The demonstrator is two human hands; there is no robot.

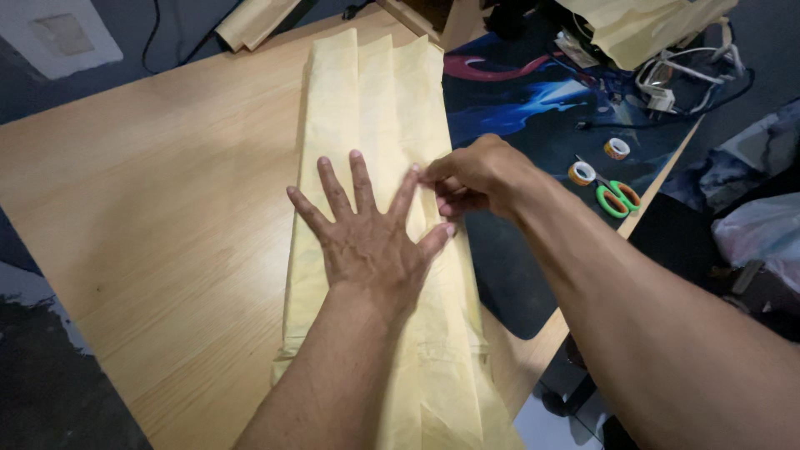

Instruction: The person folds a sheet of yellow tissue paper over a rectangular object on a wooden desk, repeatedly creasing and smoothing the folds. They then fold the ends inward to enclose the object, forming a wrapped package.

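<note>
The yellow paper (367, 108), folded lengthwise into long pleats, is laid along the wooden table (167, 208), its right edge just beside the dark printed mat (533, 108).

A slip is judged likely if the flat palm is lifted or eased: the pleats could spring open and the fold lines could drift out of line. A tear or a crooked crease could be caused by too hard a pull at the pinched edge, since the sheet looks thin and already wrinkled. The near end hangs past the table edge, and the whole strip could be dragged sideways by it.

The left hand (367, 242) is spread fully open, fingers splayed, and is pressed flat on the middle of the paper; nothing is gripped by it. The right hand (479, 175) is curled, with thumb and fingertips pinched on the paper's right edge, its forearm crossing in from the right. Farther right, two tape rolls (583, 172) and green-handled scissors (617, 198) are left on the mat, well apart from both hands.
</note>
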